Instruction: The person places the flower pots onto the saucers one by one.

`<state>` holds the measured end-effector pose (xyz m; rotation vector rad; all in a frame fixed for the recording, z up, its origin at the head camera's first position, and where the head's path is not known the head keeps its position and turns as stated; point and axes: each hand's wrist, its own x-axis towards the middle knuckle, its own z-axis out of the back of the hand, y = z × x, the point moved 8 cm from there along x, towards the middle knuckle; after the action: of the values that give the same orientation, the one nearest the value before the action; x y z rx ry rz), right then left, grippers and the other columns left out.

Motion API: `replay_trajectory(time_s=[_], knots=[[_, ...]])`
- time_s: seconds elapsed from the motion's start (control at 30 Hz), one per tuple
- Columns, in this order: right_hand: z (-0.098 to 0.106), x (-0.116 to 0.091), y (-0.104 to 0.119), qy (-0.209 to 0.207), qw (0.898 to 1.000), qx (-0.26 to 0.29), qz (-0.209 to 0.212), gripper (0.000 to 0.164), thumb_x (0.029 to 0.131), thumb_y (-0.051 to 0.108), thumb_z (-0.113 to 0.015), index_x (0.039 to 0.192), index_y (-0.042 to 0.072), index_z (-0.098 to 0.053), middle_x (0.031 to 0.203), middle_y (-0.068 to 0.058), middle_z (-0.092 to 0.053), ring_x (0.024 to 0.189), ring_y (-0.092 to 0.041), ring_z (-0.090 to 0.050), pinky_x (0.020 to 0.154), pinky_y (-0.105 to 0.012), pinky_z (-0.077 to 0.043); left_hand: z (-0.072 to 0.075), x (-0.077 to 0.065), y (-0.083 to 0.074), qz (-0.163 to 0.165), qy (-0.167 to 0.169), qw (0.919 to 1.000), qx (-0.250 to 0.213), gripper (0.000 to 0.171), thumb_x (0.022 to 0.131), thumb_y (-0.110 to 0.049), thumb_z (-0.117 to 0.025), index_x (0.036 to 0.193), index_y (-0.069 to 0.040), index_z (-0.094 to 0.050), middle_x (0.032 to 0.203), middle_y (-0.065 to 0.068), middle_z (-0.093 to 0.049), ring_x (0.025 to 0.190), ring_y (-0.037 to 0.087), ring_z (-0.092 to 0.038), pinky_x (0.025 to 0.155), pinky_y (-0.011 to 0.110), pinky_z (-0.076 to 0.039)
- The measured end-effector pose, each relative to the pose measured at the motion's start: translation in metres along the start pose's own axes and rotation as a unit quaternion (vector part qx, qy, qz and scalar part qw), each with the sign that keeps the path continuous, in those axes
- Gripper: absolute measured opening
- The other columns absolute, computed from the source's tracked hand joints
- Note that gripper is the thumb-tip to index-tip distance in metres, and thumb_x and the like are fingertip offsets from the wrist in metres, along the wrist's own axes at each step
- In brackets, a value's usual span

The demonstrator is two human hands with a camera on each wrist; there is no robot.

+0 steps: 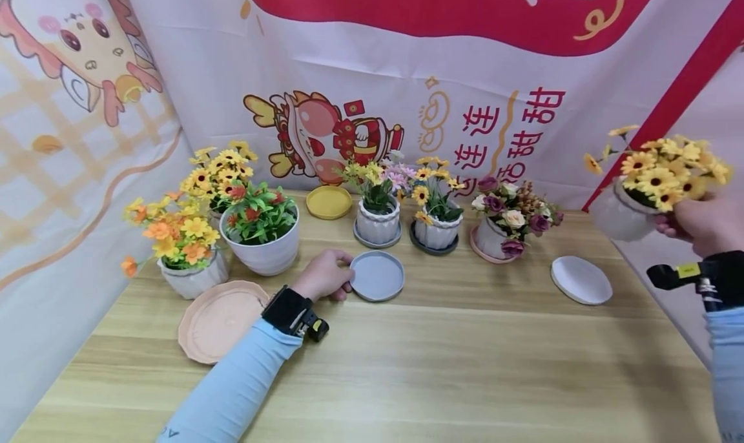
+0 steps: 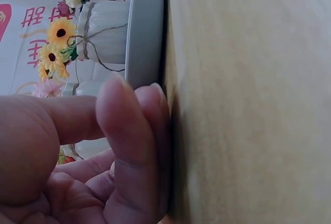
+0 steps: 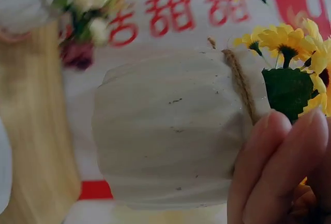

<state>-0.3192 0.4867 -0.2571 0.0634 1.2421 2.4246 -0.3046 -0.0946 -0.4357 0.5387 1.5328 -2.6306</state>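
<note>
The step in hand looks like matching flower pots to saucers: taking the round grey saucer (image 1: 376, 276) as the dial's centre, the left hand (image 1: 325, 277) has its rim pinched at 9 o'clock, while the right hand (image 1: 710, 223), between 2 and 3 o'clock, has its grip curled on the rim of a ribbed, grey-white pot of yellow daisies (image 1: 626, 214), held above the counter (image 1: 442, 378). The next move seems to call for choosing a saucer, lowering this pot level onto it and releasing. I count seven potted plants: the held one, three on saucers, at 12 (yellow and pink flowers (image 1: 378, 220)), 2 (sunflowers (image 1: 437, 232)) and between 2 and 3 (purple and white roses (image 1: 494, 239)), and three without visible saucers: orange-and-yellow flowers (image 1: 194, 275) at 9, a red-and-green plant in a smooth white pot (image 1: 264, 246) between 9 and 10, yellow dark-centred flowers (image 1: 217, 178) at 10. Saucers also number seven: three under pots, four bare, namely the grey one, a round white saucer (image 1: 581, 280) at 3, a yellow saucer (image 1: 329, 204) at 11 and a large, scalloped pink saucer (image 1: 217, 323) between 8 and 9.
</note>
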Motion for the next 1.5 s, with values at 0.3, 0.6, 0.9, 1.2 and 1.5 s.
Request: replay_trajectory(time_s=[0.3, 0.6, 0.9, 1.2, 1.5], knots=[[-0.035, -0.043, 0.064, 0.028, 0.994, -0.034, 0.097, 0.058, 0.108, 0.034, -0.031, 0.158, 0.010, -0.015, 0.078, 0.011, -0.053, 0.064, -0.009, -0.056, 0.060, -0.022, -0.056, 0.005, 0.003, 0.010, 0.016, 0.000, 0.9997, -0.018, 0.036, 0.092, -0.004, -0.061, 0.127, 0.000, -0.057, 0.073, 0.014, -0.067, 0.043, 0.012, -0.056, 0.041, 0.023, -0.052], [-0.110, -0.079, 0.103, 0.113, 0.980, 0.009, 0.163, 0.033, 0.105, 0.017, -0.038, 0.130, -0.006, -0.040, 0.075, 0.005, -0.060, 0.063, -0.012, -0.058, 0.055, -0.027, -0.056, 0.005, 0.005, 0.010, 0.027, -0.001, 0.9996, -0.006, 0.038, 0.092, -0.005, -0.061, 0.130, -0.003, -0.057, 0.074, 0.013, -0.068, 0.043, 0.013, -0.056, 0.041, 0.023, -0.051], [-0.192, -0.114, 0.132, 0.198, 0.963, 0.064, 0.174, 0.027, 0.098, 0.000, -0.039, 0.123, -0.011, -0.045, 0.069, -0.006, -0.058, 0.057, -0.013, -0.056, 0.050, -0.028, -0.055, 0.008, 0.004, 0.006, 0.020, 0.003, 0.9997, -0.013, 0.037, 0.094, -0.004, -0.059, 0.130, -0.001, -0.055, 0.076, 0.014, -0.067, 0.045, 0.015, -0.057, 0.042, 0.025, -0.052], [-0.281, -0.129, 0.125, 0.254, 0.951, 0.107, 0.140, 0.024, 0.097, -0.001, -0.043, 0.118, -0.010, -0.052, 0.066, -0.009, -0.058, 0.053, -0.014, -0.056, 0.048, -0.026, -0.053, 0.003, 0.001, 0.001, 0.014, 0.017, 0.9996, -0.019, 0.040, 0.094, -0.006, -0.059, 0.134, 0.000, -0.054, 0.078, 0.014, -0.068, 0.049, 0.016, -0.059, 0.046, 0.028, -0.056], [-0.337, -0.139, 0.116, 0.289, 0.943, 0.113, 0.122, 0.034, 0.093, -0.006, -0.041, 0.125, -0.007, -0.053, 0.066, -0.011, -0.060, 0.051, -0.015, -0.057, 0.046, -0.028, -0.054, 0.001, -0.001, 0.000, -0.001, 0.015, 0.9992, -0.036, 0.036, 0.095, -0.006, -0.059, 0.130, 0.001, -0.055, 0.076, 0.014, -0.067, 0.048, 0.017, -0.059, 0.047, 0.030, -0.057]])
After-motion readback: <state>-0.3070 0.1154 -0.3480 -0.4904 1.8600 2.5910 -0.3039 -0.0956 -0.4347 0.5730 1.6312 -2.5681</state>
